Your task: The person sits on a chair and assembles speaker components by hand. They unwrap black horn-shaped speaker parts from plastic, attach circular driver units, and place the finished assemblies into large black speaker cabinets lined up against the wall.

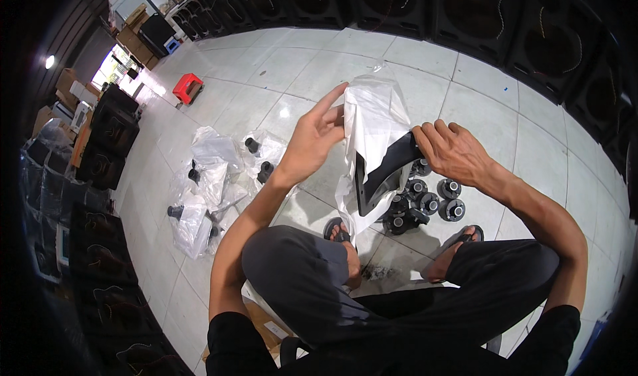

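Note:
A black speaker horn (391,168) with a wide flared rim is raised in front of my knees, tilted. A thin white plastic bag (377,110) covers its upper end and hangs down one side. On the right, my right hand (455,151) is closed over the edge of the black horn. My left hand (304,144) is at the bag's left side, its fingertips and thumb against the plastic and partly hidden by it. Beneath the horn, several round black compression drivers (452,209) stand on the floor, some hidden behind it.
Several white plastic bags (211,160) with black parts poking out lie on the tiled floor at the left. A red stool (188,89) stands farther off. Black speaker cabinets (392,3) with loose wires line the back and left (100,250). Under me is a cardboard box (269,326).

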`<act>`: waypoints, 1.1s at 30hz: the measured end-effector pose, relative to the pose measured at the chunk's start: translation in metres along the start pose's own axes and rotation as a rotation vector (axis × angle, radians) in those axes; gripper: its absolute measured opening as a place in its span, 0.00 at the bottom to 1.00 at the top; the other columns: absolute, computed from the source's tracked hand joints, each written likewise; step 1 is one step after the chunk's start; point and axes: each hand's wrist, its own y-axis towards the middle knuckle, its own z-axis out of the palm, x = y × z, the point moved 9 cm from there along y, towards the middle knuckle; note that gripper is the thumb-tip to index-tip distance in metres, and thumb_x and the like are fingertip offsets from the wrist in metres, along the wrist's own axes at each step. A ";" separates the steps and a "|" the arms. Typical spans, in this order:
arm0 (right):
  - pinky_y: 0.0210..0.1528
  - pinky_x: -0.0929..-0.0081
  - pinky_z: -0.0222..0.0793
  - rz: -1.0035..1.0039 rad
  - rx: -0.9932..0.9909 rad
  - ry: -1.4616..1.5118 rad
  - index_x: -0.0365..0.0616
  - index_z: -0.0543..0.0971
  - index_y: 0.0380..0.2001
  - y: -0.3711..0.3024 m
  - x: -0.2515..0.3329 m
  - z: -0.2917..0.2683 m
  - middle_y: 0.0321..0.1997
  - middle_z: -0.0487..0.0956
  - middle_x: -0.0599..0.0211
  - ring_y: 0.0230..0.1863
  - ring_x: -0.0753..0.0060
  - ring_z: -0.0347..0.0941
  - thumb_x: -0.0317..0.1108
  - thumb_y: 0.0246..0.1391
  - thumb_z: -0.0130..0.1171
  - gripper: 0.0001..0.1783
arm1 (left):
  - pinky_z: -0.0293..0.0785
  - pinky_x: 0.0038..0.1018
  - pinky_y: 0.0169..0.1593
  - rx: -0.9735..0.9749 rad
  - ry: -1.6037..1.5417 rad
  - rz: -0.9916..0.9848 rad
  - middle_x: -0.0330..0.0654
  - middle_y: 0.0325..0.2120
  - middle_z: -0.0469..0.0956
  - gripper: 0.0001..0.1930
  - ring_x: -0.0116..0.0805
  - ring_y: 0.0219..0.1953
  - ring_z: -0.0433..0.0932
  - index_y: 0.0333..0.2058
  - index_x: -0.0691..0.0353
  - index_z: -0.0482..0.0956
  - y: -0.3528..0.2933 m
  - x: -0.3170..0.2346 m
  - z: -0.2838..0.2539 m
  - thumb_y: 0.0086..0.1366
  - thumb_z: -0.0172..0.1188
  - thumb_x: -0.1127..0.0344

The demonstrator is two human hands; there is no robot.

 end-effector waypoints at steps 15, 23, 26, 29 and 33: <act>0.34 0.78 0.72 -0.116 -0.027 -0.026 0.30 0.74 0.41 0.006 0.011 -0.008 0.31 0.72 0.64 0.33 0.71 0.73 0.29 0.48 0.57 0.17 | 0.77 0.25 0.44 -0.203 0.817 0.105 0.53 0.43 0.79 0.31 0.36 0.41 0.80 0.58 0.64 0.70 -0.001 -0.010 -0.005 0.53 0.62 0.77; 0.40 0.73 0.74 -0.252 -0.112 0.076 0.28 0.72 0.44 0.004 0.024 -0.019 0.32 0.73 0.63 0.35 0.70 0.74 0.29 0.50 0.56 0.19 | 0.70 0.18 0.32 -0.468 0.357 0.152 0.41 0.26 0.81 0.07 0.23 0.28 0.76 0.33 0.73 0.81 -0.011 -0.014 -0.034 0.55 0.58 0.79; 0.42 0.72 0.75 -0.308 -0.151 0.130 0.27 0.72 0.45 0.002 0.027 -0.021 0.33 0.73 0.61 0.35 0.68 0.74 0.29 0.50 0.55 0.20 | 0.67 0.18 0.30 -0.461 0.003 -0.041 0.41 0.23 0.80 0.05 0.22 0.26 0.74 0.29 0.72 0.80 -0.011 0.009 -0.044 0.55 0.57 0.77; 0.43 0.72 0.75 -0.356 -0.180 0.217 0.27 0.71 0.44 -0.003 0.032 -0.019 0.34 0.73 0.59 0.36 0.67 0.74 0.29 0.50 0.55 0.20 | 0.68 0.20 0.30 -0.403 -0.161 -0.169 0.41 0.23 0.78 0.06 0.26 0.24 0.75 0.26 0.71 0.79 -0.011 0.024 -0.042 0.56 0.54 0.74; 0.42 0.70 0.75 -0.377 -0.198 0.355 0.26 0.70 0.45 -0.006 0.039 -0.017 0.34 0.73 0.57 0.36 0.64 0.74 0.29 0.48 0.56 0.22 | 0.73 0.22 0.33 -0.339 -0.455 -0.362 0.44 0.25 0.79 0.08 0.29 0.27 0.78 0.29 0.72 0.78 -0.012 0.048 -0.032 0.59 0.53 0.73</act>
